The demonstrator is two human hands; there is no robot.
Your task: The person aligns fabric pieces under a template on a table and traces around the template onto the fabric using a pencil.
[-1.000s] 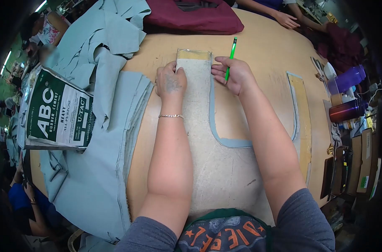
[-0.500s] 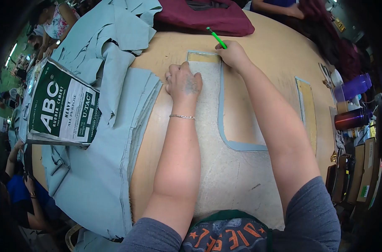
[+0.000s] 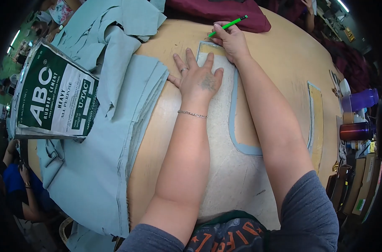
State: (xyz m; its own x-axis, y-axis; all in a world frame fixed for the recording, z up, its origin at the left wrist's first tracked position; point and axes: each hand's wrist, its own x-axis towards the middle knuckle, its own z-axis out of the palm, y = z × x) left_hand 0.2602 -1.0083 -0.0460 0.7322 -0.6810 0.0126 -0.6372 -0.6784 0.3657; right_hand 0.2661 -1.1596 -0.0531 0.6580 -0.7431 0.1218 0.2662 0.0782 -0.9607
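My left hand [image 3: 199, 80] lies flat with its fingers spread, across the left edge of a pale board-like template [image 3: 224, 176]. Grey-blue fabric [image 3: 234, 122] shows as a narrow border along the template's inner curve. My right hand [image 3: 233, 44] pinches a green pencil [image 3: 228, 25], its eraser end pointing up and right. The pencil's tip is near the template's far end, by a yellowish strip [image 3: 212, 49] there. A bracelet and a ring are on my left arm and hand.
Stacked grey-blue fabric [image 3: 98, 168] covers the left, with a rubber cement can [image 3: 56, 96] on it. Maroon fabric [image 3: 224, 12] lies at the back. A yellow-brown strip [image 3: 317, 126], purple cup [image 3: 361, 100] and dark tumbler [image 3: 357, 131] are at right. Other people work around the table.
My left hand has spread from a bunched posture to flat. The pencil has swung from leaning left to leaning right, its tip now at the template's far end. The view has shifted slightly.
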